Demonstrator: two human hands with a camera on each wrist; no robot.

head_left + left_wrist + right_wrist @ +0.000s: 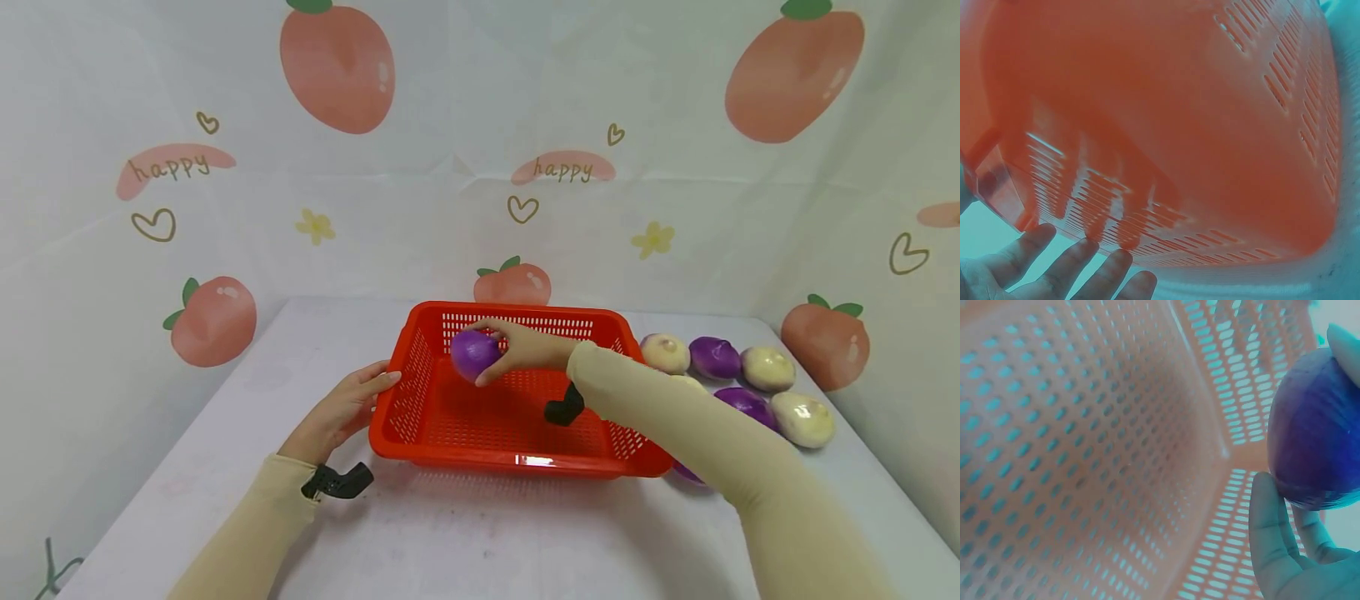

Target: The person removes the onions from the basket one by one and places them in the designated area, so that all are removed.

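Observation:
A red plastic basket [517,458] with slotted walls stands on the table in the head view. My right hand [517,346] reaches over it and grips a round purple onion [474,354] above the basket's floor, toward its back left. The right wrist view shows fingers curled around the onion [1316,431], with the perforated basket [1222,450] beside it. At the basket's left side, my left hand [345,408] holds the rim, thumb on top. Its fingertips touch the slotted outer wall in the left wrist view, where the basket [1210,156] fills most of the picture.
To the right of the basket lie several white onions [802,419] and purple onions [715,357], some partly hidden by my right sleeve [675,417]. A printed cloth [450,233] hangs behind the white table [465,542]. A thin cable [52,575] shows at lower left.

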